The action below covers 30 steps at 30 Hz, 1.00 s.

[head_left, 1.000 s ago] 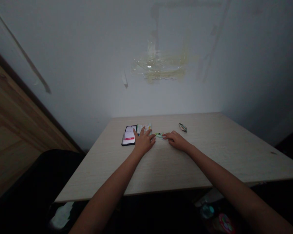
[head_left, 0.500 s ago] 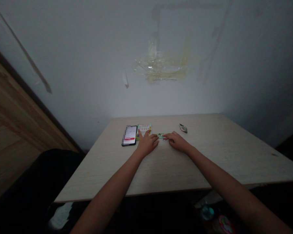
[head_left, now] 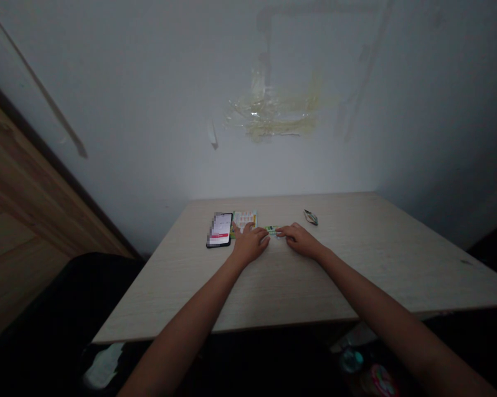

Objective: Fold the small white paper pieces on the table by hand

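Note:
My left hand point(head_left: 250, 246) lies palm down on the table, its fingers apart. Its fingertips reach the lower edge of a green-and-white printed card point(head_left: 244, 220), and its thumb side sits just left of a small green-and-white strip point(head_left: 272, 230). My right hand point(head_left: 300, 241) comes in from the right, with its fingertips pressed on the strip's right end. A black smartphone point(head_left: 219, 229) with a lit screen lies left of the card, close to my left hand.
All of this rests on a pale wood-grain table point(head_left: 356, 248) set against a stained white wall. A small folded foil wrapper point(head_left: 310, 217) lies right of the strip. A wooden panel point(head_left: 21, 187) rises at the left, and a dark chair back point(head_left: 66, 298) stands near the table's left corner.
My left hand has slid slightly right, toward the strip, and uncovered more of the card. My right hand stays almost where it was.

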### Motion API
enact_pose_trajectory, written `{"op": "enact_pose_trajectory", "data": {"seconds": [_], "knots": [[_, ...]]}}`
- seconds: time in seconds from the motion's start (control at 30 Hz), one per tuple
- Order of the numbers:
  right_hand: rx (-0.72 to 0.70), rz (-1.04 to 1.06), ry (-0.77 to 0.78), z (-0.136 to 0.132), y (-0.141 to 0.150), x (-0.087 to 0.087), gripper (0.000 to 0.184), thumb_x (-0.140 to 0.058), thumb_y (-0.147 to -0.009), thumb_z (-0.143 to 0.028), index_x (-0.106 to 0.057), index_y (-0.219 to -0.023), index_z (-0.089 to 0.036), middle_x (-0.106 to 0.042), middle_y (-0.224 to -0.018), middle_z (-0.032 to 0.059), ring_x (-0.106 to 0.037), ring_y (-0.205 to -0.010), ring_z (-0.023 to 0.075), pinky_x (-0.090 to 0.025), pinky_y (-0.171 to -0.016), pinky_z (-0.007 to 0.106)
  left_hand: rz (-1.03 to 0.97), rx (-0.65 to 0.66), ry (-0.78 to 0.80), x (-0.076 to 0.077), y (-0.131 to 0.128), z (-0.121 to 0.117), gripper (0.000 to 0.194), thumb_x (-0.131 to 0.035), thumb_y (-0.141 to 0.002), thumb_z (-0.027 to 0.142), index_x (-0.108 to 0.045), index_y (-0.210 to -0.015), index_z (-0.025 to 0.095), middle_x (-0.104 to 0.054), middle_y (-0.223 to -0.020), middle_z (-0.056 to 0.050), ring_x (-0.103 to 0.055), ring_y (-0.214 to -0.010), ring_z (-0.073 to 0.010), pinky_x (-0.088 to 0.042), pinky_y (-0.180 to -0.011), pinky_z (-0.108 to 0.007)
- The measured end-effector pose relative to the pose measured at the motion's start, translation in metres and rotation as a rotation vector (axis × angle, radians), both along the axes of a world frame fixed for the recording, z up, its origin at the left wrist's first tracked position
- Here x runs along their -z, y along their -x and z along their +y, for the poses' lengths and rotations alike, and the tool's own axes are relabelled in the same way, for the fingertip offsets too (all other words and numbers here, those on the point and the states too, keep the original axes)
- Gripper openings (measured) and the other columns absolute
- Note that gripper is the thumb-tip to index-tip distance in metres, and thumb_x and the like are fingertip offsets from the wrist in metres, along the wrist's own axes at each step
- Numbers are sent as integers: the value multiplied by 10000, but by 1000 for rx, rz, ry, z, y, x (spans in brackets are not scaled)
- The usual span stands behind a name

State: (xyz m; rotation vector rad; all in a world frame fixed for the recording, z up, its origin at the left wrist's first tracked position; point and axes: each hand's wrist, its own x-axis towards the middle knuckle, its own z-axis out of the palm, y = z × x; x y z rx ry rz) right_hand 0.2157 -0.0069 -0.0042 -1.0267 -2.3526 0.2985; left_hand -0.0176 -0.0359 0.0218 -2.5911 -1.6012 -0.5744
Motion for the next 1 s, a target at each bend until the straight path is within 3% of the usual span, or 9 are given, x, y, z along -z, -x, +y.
{"op": "enact_pose_trajectory", "data": {"seconds": [0.37, 0.7, 1.0], "knots": [[-11, 9, -10, 3, -1, 4, 457, -482, -807, -26, -683, -1177, -205, -660, -1284, 45, -554, -1080, 219, -432, -987, 407, 14, 8, 54, 1, 2, -2, 318, -445, -957, 486, -645, -1189, 402, -638, -1323, 8, -358, -1371, -338, -6, -1070, -797], [-4, 21, -21, 1, 0, 2, 462, -486, -798, -18, -696, -1158, -219, -675, -1257, 43, -571, -1050, 221, -442, -968, 402, 50, -3, 24, -1, 1, -1, 346, -422, -969, 448, -623, -1240, 372, -663, -1298, -2, -369, -1386, -332, 68, -1050, -807], [2, 16, -26, 5, -1, 6, 457, -484, -801, -27, -693, -1159, -219, -668, -1271, 38, -560, -1033, 215, -440, -963, 406, 56, 21, 46, 1, 2, -2, 334, -449, -957, 482, -608, -1250, 455, -610, -1349, 27, -340, -1380, -361, 9, -1028, -836]]}}
